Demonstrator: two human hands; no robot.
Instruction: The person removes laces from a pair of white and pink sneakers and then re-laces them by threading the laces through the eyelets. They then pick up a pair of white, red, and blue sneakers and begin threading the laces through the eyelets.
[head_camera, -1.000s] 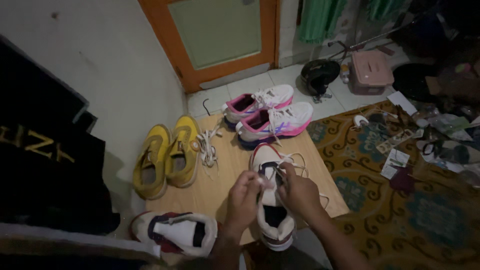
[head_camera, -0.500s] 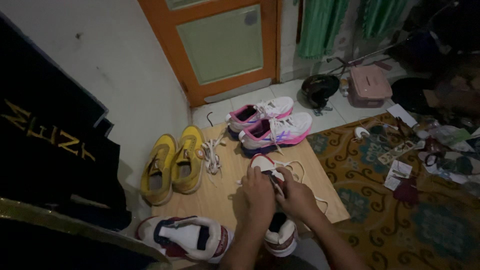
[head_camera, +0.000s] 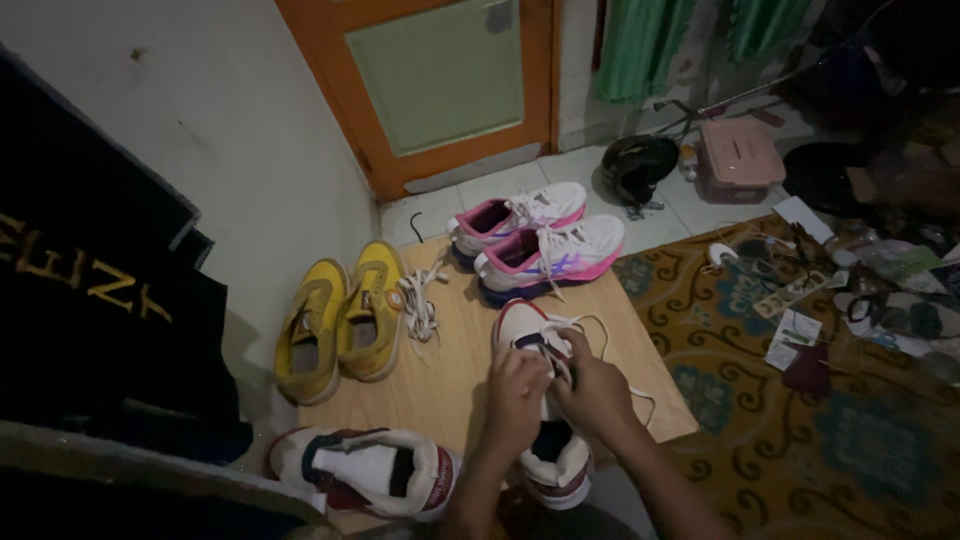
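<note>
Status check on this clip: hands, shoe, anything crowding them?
Both hands, left hand and right hand, on white high-top shoe, working white lace. Matching shoe lies beside, apart.

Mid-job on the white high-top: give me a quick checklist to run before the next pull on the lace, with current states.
1. Both hands on the shoe: left hand and right hand meet over its tongue. Ok.
2. White high-top flat on the wooden board: ok.
3. Lace free of snags: loops loose beside the toe. Ok.
4. Lace end gripped in fingers: cannot tell, hidden.
5. Matching high-top within reach: lying on its side at the left. Ok.
6. Lighting: dim. Not ok.
</note>
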